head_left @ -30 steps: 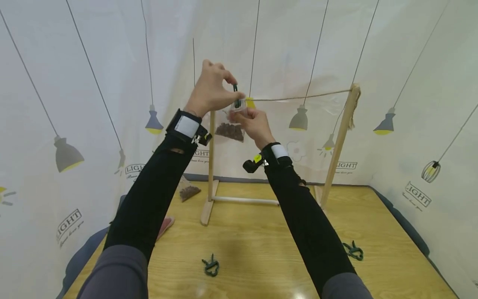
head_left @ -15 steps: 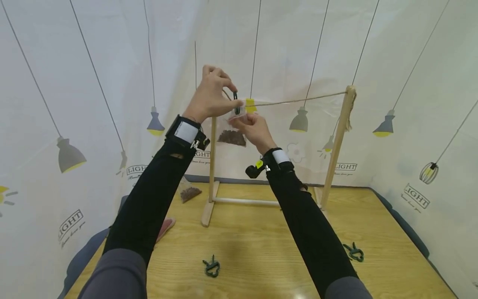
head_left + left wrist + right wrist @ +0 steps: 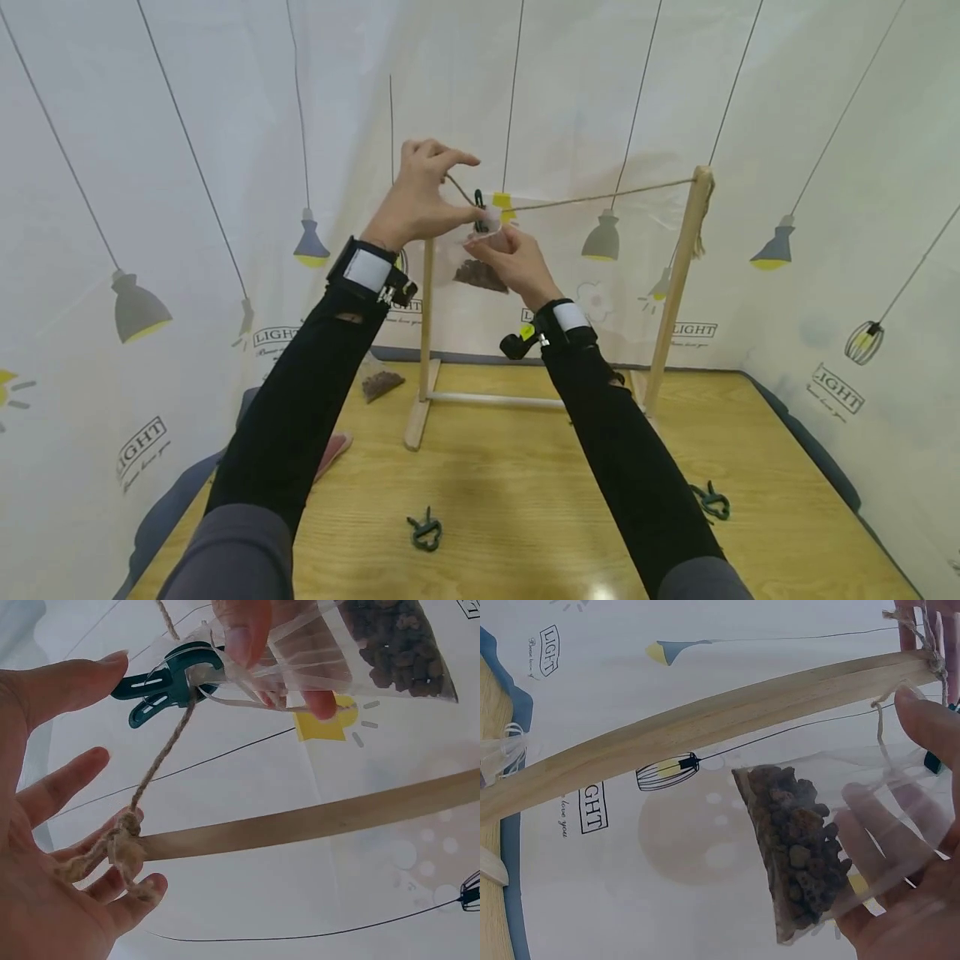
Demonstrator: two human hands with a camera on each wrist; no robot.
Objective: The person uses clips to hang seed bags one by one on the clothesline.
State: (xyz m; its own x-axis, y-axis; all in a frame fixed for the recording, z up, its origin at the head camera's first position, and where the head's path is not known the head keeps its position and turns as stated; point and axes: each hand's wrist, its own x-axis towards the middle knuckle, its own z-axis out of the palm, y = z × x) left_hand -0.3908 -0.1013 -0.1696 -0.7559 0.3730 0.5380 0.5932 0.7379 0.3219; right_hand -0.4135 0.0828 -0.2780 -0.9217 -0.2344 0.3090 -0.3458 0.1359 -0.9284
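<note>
**Bag pinned to the twine at the rack's left post**

Your left hand (image 3: 420, 196) is up at the twine (image 3: 600, 197), close to the top of the rack's left post (image 3: 426, 333). Its fingers are spread and relaxed; in the left wrist view the thumb lies against the handles of the dark green clip (image 3: 161, 682) without squeezing them, and the other fingers sit by the knot where the twine ties to the post.

That clip bites both the twine and the top edge of the clear bag (image 3: 472, 267), so the bag hangs just right of the left post, under the twine, with a yellow tag (image 3: 502, 204) next to it. Brown pellets fill its lower corner (image 3: 799, 855).

Your right hand (image 3: 510, 258) pinches the bag's upper edge between thumb and fingertips, just below the clip, palm behind the plastic.

The rack stands at the far edge of the wooden table (image 3: 525, 492). A second pellet bag (image 3: 378, 385) lies near the far left corner, left of the rack's foot. One spare green clip (image 3: 425, 532) lies near the front edge, another (image 3: 711, 502) toward the right edge.
</note>
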